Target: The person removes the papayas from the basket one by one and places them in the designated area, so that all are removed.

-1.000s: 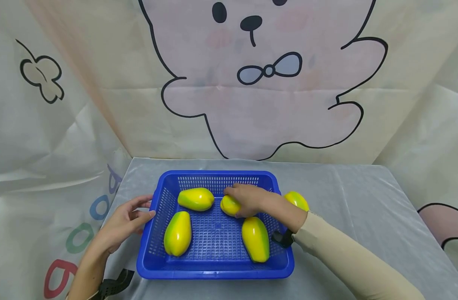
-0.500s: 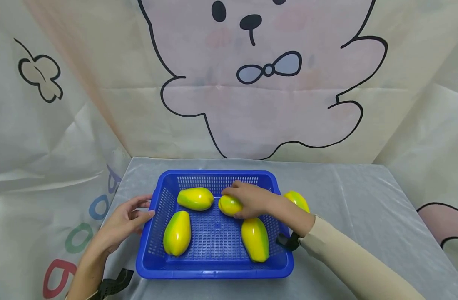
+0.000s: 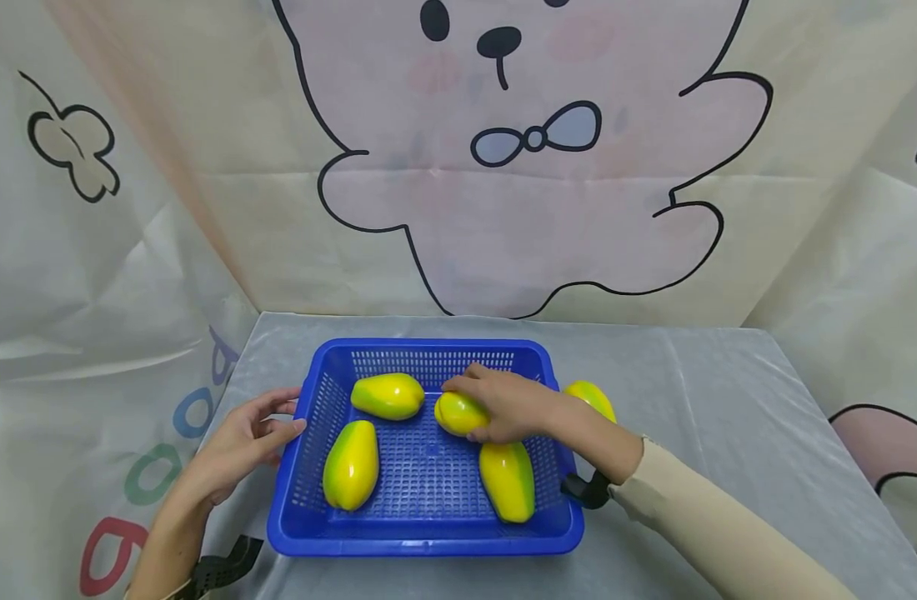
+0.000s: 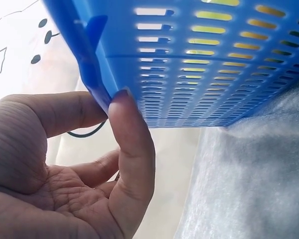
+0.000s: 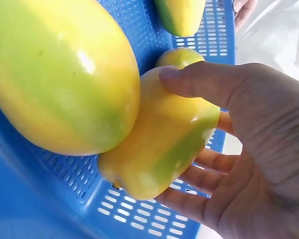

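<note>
A blue plastic basket (image 3: 427,547) stands on the table with several glossy yellow-green papayas inside. My left hand (image 3: 241,442) is at its left side, and in the left wrist view thumb and forefinger (image 4: 133,149) pinch the rim. Inside the basket, toward the back right, my right hand (image 3: 507,406) grips a papaya (image 3: 458,414), thumb on one side and fingers curled round the other. Another papaya (image 3: 507,483) lies right in front of that hand. On the left side are a back papaya (image 3: 387,396) and a front papaya (image 3: 351,467).
One more papaya (image 3: 589,400) lies outside the basket, past its right rim, partly hidden by the right forearm. Grey cloth covers the table (image 3: 714,417). A printed curtain (image 3: 578,233) hangs behind and at both sides.
My right hand has shifted very slightly, still gripping the papaya, and its forearm has moved a little right and down. The left hand stays at the rim.
</note>
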{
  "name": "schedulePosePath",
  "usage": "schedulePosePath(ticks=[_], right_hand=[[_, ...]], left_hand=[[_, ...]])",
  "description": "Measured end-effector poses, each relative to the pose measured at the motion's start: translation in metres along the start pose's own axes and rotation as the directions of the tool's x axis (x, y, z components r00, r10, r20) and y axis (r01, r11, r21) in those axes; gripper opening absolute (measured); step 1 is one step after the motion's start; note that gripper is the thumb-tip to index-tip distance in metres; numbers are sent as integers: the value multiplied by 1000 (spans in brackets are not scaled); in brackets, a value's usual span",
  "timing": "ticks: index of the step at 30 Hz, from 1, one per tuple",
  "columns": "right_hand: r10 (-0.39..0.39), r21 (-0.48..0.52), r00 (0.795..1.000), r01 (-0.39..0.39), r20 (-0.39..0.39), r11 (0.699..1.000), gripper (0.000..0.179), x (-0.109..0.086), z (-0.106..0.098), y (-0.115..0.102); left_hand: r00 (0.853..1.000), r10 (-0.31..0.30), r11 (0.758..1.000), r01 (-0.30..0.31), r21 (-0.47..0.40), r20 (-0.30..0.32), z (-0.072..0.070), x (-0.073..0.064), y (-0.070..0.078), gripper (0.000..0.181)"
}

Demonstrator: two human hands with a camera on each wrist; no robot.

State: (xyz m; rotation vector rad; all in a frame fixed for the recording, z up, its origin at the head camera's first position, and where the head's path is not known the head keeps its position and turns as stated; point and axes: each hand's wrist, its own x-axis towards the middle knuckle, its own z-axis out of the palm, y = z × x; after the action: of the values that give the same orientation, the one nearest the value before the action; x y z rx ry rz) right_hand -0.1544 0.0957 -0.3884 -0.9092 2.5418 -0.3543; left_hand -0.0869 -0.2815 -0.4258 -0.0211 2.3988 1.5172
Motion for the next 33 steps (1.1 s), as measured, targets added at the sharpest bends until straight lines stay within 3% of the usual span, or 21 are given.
schedulePosePath(ticks=[24,33], right_hand=[[-23,6,995,24,-94,1000,70,-20,-2,-5],[-14,57,986,24,-164,998,70,-32,-3,1]], left_hand=[[1000,-2,1000,2,2,0,0,-1,1,72],[1000,-4,1000,4,8,-7,1,1,0,72]])
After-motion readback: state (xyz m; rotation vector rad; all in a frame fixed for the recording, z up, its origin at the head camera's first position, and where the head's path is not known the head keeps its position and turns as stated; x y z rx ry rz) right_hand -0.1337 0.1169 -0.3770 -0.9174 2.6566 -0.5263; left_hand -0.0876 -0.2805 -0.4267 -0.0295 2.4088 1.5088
